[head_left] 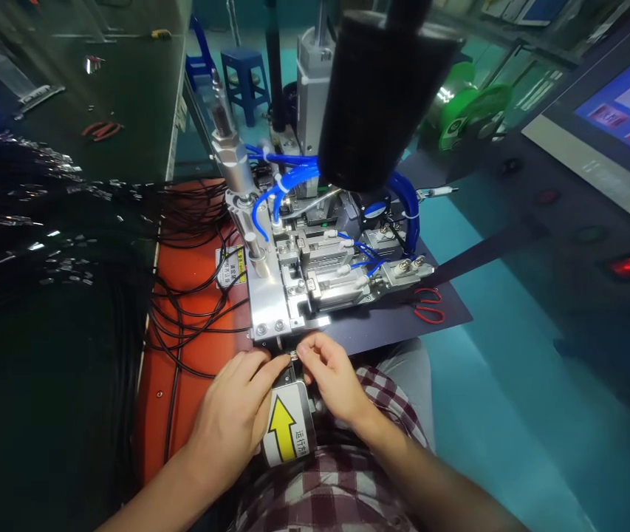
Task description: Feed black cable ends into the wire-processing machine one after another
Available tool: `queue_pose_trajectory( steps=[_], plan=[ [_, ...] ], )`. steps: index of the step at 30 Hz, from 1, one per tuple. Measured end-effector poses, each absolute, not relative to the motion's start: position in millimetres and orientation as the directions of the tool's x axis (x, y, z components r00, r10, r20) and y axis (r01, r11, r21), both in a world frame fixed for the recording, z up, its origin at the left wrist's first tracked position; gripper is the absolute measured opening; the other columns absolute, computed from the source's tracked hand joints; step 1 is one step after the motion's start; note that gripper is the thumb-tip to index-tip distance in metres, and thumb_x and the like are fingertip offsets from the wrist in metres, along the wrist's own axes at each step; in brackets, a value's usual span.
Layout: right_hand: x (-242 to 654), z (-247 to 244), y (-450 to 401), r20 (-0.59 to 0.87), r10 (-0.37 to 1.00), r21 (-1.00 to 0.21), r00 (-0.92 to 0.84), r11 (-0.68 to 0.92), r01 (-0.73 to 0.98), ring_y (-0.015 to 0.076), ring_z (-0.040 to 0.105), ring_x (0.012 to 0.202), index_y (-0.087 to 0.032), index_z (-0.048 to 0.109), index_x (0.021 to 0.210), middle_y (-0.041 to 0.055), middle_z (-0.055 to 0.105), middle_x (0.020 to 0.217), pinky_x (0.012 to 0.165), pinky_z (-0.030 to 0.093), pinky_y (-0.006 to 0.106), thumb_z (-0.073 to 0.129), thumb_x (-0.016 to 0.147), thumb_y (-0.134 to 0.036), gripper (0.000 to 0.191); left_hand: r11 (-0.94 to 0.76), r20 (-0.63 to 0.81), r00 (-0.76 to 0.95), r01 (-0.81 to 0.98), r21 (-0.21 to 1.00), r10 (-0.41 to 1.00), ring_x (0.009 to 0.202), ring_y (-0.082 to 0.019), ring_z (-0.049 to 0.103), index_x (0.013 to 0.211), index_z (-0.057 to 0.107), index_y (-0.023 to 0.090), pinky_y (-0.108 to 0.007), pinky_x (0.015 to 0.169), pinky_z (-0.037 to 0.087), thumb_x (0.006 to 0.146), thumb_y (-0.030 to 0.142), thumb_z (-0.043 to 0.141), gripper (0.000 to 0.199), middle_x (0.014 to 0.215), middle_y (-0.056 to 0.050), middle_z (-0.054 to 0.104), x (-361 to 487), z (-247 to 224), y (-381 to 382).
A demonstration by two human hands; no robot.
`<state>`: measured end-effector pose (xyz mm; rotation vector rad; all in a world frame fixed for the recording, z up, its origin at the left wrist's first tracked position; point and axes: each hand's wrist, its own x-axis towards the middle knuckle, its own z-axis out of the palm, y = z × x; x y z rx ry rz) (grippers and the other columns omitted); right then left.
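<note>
My left hand (237, 395) reaches to the front of a metal machine (273, 295), its thumb and fingers bent around the machine's near end. From the other side, my right hand (334, 377) comes in with thumb and forefinger pinched together. Between the fingertips of both hands is a small shiny metal piece (293, 356), too small for me to name. Just below my hands, a white label with a yellow arrow (283, 428) is fixed to the machine's feed end. My left fingers hide part of that end.
Black cables (182, 325) lie over the orange surface (204, 391) on the left. Dark cable bundles cover the bench further left. Blue air hoses (303, 174) cross the machine, below a black cylinder (386, 103). Red-handled scissors (430, 307) lie right; a control panel (586, 170) stands beyond.
</note>
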<state>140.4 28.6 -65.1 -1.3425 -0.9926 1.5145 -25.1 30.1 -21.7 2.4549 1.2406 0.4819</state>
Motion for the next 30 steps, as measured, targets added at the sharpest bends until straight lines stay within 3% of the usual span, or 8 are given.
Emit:
queue_pose_trajectory(
  steps=[6, 11, 16, 19, 23, 26, 30],
  plan=[
    [139.1, -64.6, 29.1, -0.313, 0.949, -0.941, -0.037, -0.315, -0.121, 0.01, 0.041, 0.048, -0.019, 0.049, 0.072, -0.0067, 0.044, 0.054, 0.048, 0.033, 0.023, 0.054, 0.086, -0.041, 0.026, -0.572, 0.132, 0.577, 0.704, 0.421, 0.806, 0.079, -0.02, 0.052, 0.114, 0.058, 0.012, -0.031, 0.068, 0.048, 0.09, 0.011, 0.038, 0.032, 0.09, -0.008, 0.056, -25.1, -22.7, 29.4],
    [138.4, -63.6, 32.3, -0.394, 0.913, -0.869, -0.107, -0.408, -0.28, 0.0093, 0.037, 0.046, -0.02, 0.048, 0.068, -0.0077, 0.044, 0.05, 0.05, 0.032, 0.024, 0.058, 0.079, -0.049, 0.033, -0.601, 0.132, 0.592, 0.739, 0.303, 0.795, 0.076, -0.022, 0.052, 0.112, 0.059, 0.011, -0.035, 0.066, 0.049, 0.086, 0.01, 0.041, 0.031, 0.088, -0.009, 0.058, -20.5, -23.2, 29.6],
    [135.7, -65.2, 31.3, -0.366, 0.923, -0.873, -0.117, -0.385, -0.299, 0.0107, 0.042, 0.05, -0.02, 0.046, 0.064, -0.0051, 0.046, 0.054, 0.051, 0.034, 0.024, 0.053, 0.082, -0.054, 0.039, -0.598, 0.13, 0.585, 0.763, 0.246, 0.801, 0.074, -0.023, 0.054, 0.11, 0.06, 0.011, -0.037, 0.064, 0.05, 0.084, 0.007, 0.04, 0.033, 0.088, -0.01, 0.06, -18.7, -26.4, 28.2],
    [130.5, -68.5, 28.5, -0.318, 0.946, -0.903, -0.054, -0.32, -0.288, 0.0105, 0.04, 0.05, -0.021, 0.047, 0.069, -0.006, 0.044, 0.058, 0.05, 0.035, 0.024, 0.057, 0.08, -0.053, 0.036, -0.581, 0.141, 0.565, 0.768, 0.271, 0.813, 0.075, -0.022, 0.055, 0.107, 0.061, 0.012, -0.037, 0.066, 0.051, 0.086, 0.008, 0.038, 0.031, 0.088, -0.01, 0.061, -17.2, -25.9, 29.9],
    [125.7, -70.8, 27.8, -0.287, 0.956, -0.908, -0.059, -0.291, -0.303, 0.0103, 0.038, 0.049, -0.021, 0.044, 0.068, -0.006, 0.042, 0.058, 0.049, 0.036, 0.024, 0.055, 0.078, -0.058, 0.04, -0.514, 0.157, 0.502, 0.733, 0.445, 0.851, 0.081, -0.019, 0.058, 0.105, 0.061, 0.018, -0.031, 0.07, 0.052, 0.089, 0.011, 0.035, 0.03, 0.09, -0.007, 0.06, -17.8, -18.5, 32.5],
    [127.0, -71.6, 27.6, -0.292, 0.954, -0.901, -0.074, -0.3, -0.314, 0.0098, 0.038, 0.047, -0.021, 0.043, 0.067, -0.0059, 0.042, 0.058, 0.048, 0.036, 0.024, 0.053, 0.079, -0.06, 0.042, -0.43, 0.132, 0.424, 0.756, 0.493, 0.896, 0.088, -0.018, 0.061, 0.11, 0.057, 0.019, -0.03, 0.073, 0.054, 0.091, 0.017, 0.036, 0.028, 0.1, -0.008, 0.059, -28.4, -14.3, 25.7],
    [133.4, -73.0, 24.3, -0.325, 0.945, -0.887, -0.048, -0.322, -0.332, 0.0097, 0.041, 0.048, -0.02, 0.048, 0.072, -0.0054, 0.045, 0.059, 0.049, 0.036, 0.023, 0.053, 0.08, -0.058, 0.039, -0.413, 0.169, 0.377, 0.848, 0.332, 0.911, 0.108, -0.021, 0.057, 0.124, 0.049, 0.02, -0.032, 0.086, 0.052, 0.091, 0.02, 0.038, 0.035, 0.122, -0.011, 0.053, -55.8, -21.1, 5.5]
  ],
)
